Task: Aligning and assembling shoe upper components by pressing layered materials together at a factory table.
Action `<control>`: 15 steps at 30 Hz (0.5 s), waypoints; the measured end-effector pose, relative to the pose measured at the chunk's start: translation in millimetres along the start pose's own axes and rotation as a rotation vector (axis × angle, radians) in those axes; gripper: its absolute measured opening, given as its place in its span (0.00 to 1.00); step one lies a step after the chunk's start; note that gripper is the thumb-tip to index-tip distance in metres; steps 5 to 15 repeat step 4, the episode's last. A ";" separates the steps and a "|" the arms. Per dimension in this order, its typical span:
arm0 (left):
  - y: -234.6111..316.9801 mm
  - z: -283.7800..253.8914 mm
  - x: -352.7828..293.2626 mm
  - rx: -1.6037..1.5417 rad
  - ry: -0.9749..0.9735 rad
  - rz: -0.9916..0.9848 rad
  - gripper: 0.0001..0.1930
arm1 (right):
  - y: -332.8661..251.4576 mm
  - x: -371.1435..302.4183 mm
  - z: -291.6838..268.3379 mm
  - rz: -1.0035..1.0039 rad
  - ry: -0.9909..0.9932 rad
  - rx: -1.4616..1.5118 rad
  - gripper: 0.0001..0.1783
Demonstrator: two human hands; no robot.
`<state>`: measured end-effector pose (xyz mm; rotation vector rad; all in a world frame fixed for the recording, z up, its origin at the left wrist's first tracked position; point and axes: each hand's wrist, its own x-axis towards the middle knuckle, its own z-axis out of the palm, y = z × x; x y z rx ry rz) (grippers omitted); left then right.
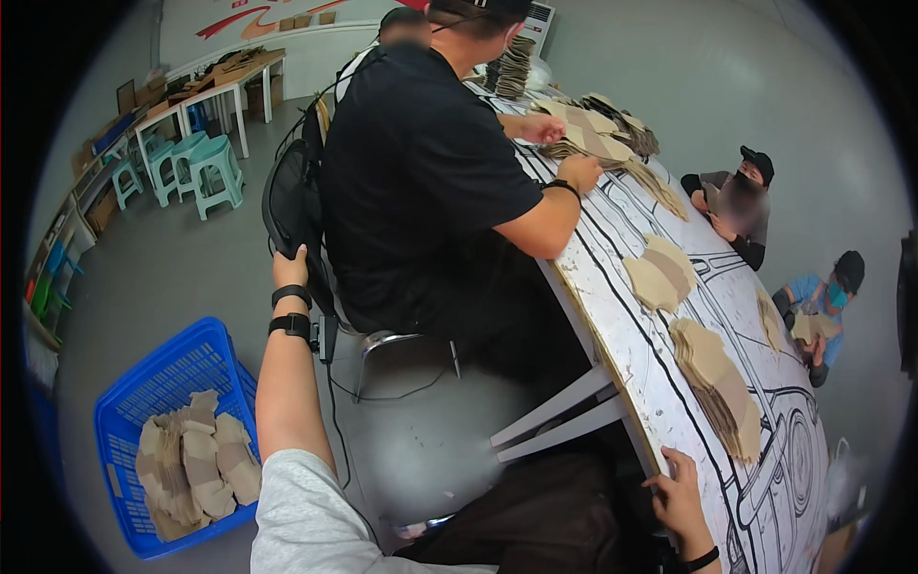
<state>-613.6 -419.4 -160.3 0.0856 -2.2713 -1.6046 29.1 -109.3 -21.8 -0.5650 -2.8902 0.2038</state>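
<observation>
My left hand is at the lower edge of a black backpack on the back of a seated co-worker. Its thumb shows on the near side and the fingers look closed round the edge, partly hidden. My right hand rests on the edge of the table, fingers apart and nothing in them. Beyond it on the tabletop lies a fanned stack of beige and brown cut-out pieces. A smaller pile of the same pieces lies farther along.
A blue plastic basket holding stacks of beige pieces stands on the floor at left. The co-worker in black handles pieces at the table. Two more people sit across. Green stools and a side table stand behind.
</observation>
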 end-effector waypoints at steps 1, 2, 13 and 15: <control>8.2 3.0 -6.6 -0.013 0.010 -0.015 0.30 | 0.5 -1.3 -1.1 0.006 0.004 -0.004 0.17; 8.5 0.6 -7.4 -0.014 0.014 -0.012 0.30 | 0.7 -1.5 -1.2 0.008 0.003 -0.004 0.17; 1.9 4.5 -10.2 0.008 0.118 0.017 0.33 | 1.0 -2.0 -1.9 0.007 0.007 -0.003 0.17; 1.9 4.5 -10.2 0.008 0.118 0.017 0.33 | 1.0 -2.0 -1.9 0.007 0.007 -0.003 0.17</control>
